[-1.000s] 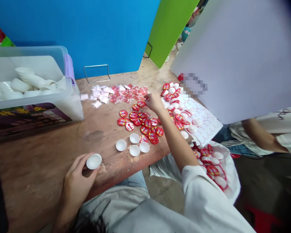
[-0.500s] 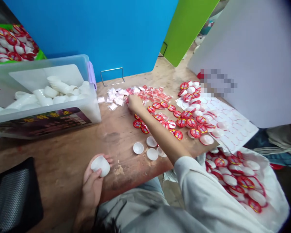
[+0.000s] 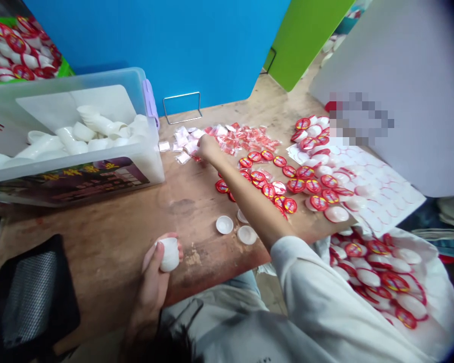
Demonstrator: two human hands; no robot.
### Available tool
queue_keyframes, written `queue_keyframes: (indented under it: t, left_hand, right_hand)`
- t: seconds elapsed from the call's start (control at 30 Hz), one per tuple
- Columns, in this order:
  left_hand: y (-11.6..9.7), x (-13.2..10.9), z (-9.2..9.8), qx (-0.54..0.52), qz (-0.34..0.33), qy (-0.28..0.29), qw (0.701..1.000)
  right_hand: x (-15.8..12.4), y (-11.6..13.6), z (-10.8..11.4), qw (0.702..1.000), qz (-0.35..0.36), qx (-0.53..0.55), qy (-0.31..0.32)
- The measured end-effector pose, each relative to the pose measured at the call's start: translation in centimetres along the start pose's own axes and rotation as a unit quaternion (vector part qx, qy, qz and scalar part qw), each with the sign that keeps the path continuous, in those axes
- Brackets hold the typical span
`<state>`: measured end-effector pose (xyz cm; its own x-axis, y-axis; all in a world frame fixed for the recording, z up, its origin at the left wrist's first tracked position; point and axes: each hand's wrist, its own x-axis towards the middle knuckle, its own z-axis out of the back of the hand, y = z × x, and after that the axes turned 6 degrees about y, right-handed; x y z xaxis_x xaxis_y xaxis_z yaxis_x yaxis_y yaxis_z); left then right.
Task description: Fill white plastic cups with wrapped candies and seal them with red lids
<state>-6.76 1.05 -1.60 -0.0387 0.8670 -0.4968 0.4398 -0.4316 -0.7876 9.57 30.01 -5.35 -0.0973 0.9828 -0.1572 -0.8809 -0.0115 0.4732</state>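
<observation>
Near the table's front edge my left hand (image 3: 155, 267) is closed around small white plastic cups (image 3: 169, 254), which look nested together. My right hand (image 3: 209, 149) reaches across the table to the pile of small clear sachets (image 3: 245, 137), some white and some red. Its fingers are bent down into the sachets, and what they pinch is hidden. Below my right forearm a few white cups (image 3: 224, 225) stand open side up on the wood. Several round red lids (image 3: 258, 176) lie around the forearm, partly covered by it.
A clear bin (image 3: 157, 161) of white cups stands at the left, before a blue panel (image 3: 166, 45). Red-lidded cups (image 3: 318, 203) lie beside a printed sheet (image 3: 393, 201) at the right. Below hangs a white sack (image 3: 444, 302) of lidded cups. A black mesh object (image 3: 34, 297) is at lower left.
The view has shifted slightly. My left hand has turned the white cups more upright, its thumb now along their side. My right hand stays at the sachets.
</observation>
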Motion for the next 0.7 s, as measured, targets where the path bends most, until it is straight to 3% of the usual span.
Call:
queue_keyframes:
  t: [0.23,0.37,0.47,0.57,0.7]
  left_hand:
    - [-0.1,0.1,0.1,0.030,0.009,0.041,0.999]
    - [0.1,-0.1,-0.4,0.041,0.001,0.061,0.997]
    - [0.3,-0.4,-0.8,0.049,-0.007,0.086,0.995]
    - [0.5,-0.6,-1.1,0.053,-0.003,0.098,0.994]
    - [0.8,-0.8,-1.8,0.043,0.031,0.083,0.995]
  right_hand:
    - [-1.3,-1.6,1.0,1.000,0.024,0.012,-0.016]
    - [-4.1,-1.8,2.9,0.997,0.060,0.033,-0.033]
    - [-9.0,-0.7,4.6,0.974,0.135,0.181,-0.019]
    - [-15.6,0.7,5.4,0.901,0.199,0.376,0.080]
    - [-22.8,1.4,4.2,0.845,0.221,0.459,0.160]
